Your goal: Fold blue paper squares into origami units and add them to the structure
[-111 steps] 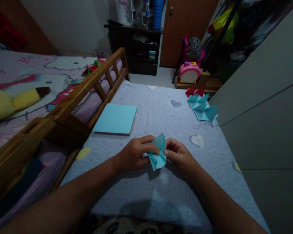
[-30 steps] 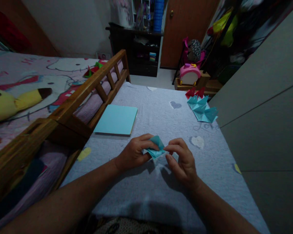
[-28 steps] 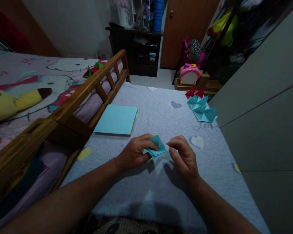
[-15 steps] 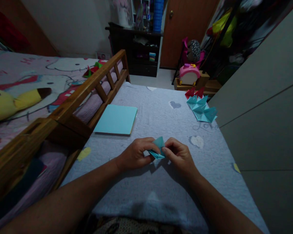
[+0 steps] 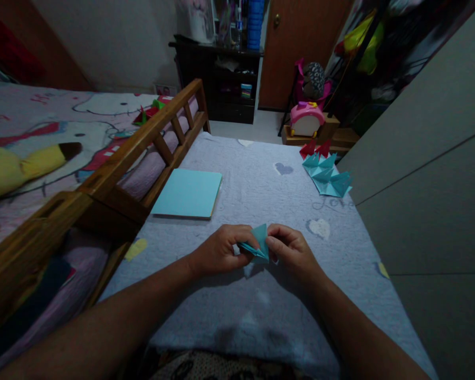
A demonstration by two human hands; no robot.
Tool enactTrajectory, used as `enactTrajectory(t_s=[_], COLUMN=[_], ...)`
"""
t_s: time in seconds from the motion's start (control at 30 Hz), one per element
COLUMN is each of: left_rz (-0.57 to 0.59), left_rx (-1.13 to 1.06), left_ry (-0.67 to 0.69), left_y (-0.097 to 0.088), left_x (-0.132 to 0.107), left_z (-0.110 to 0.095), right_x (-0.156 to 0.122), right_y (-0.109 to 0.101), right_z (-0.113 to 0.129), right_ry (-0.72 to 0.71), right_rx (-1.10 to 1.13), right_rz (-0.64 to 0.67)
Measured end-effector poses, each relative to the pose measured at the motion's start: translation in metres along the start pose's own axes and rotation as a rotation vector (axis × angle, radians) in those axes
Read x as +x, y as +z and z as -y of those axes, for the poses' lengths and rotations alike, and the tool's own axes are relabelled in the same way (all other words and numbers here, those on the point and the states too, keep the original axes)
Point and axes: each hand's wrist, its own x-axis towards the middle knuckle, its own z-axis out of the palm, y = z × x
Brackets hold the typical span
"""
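Note:
A small piece of folded light-blue origami paper (image 5: 262, 244) is held just above the bed, between my two hands. My left hand (image 5: 226, 248) is closed on its left side, thumb below and index finger laid over the folds. At its right edge, the thumb and fingertips of my right hand (image 5: 291, 249) are pinched together on the paper. A square stack of light-blue paper (image 5: 189, 193) lies flat beyond my left hand. Folded blue paper pieces (image 5: 328, 177) stand at the far right, with red folded pieces (image 5: 314, 149) just behind them.
A wooden bed rail (image 5: 142, 145) runs along the left, with another bed and a yellow plush toy (image 5: 27, 163) past it. A pale cabinet (image 5: 427, 158) borders the right. Beyond the bed's foot are a dark shelf unit (image 5: 217, 84) and a pink toy case (image 5: 306, 119).
The paper has turned slightly in my hands, and its right edge now hangs lower as a point. My right fingers have shifted a little along that edge.

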Motion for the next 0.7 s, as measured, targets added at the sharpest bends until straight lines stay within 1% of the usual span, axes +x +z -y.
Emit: enactTrajectory(t_s=[0.17,0.27,0.37,0.57,0.7], left_rz=[0.025,0.039,0.058,0.062,0.055], left_rx=[-0.01,-0.009,-0.005,-0.036,-0.053], left_ry=[-0.003,0.001,-0.011,-0.037,-0.057], left_y=[-0.0008,0.0001,0.0012,0.001,-0.0001], left_x=[0.0016,0.0012,0.0007,0.0013,0.0025], left_z=[-0.0028,-0.0013,-0.0009,-0.0031,-0.0052], right_x=[0.0012,0.0019,0.002,-0.0004,-0.0005], right_y=[0.0022,0.0042,0.0042,0.0009,0.002], right_z=[-0.0031,-0.001,0.0007,-0.0048,-0.0078], right_ry=[-0.008,-0.027,-0.015,0.095,0.117], right_rx=[0.02,-0.02,-0.032,0.088,0.175], right_rz=[-0.046,-0.069,-0.079,-0.051,-0.076])
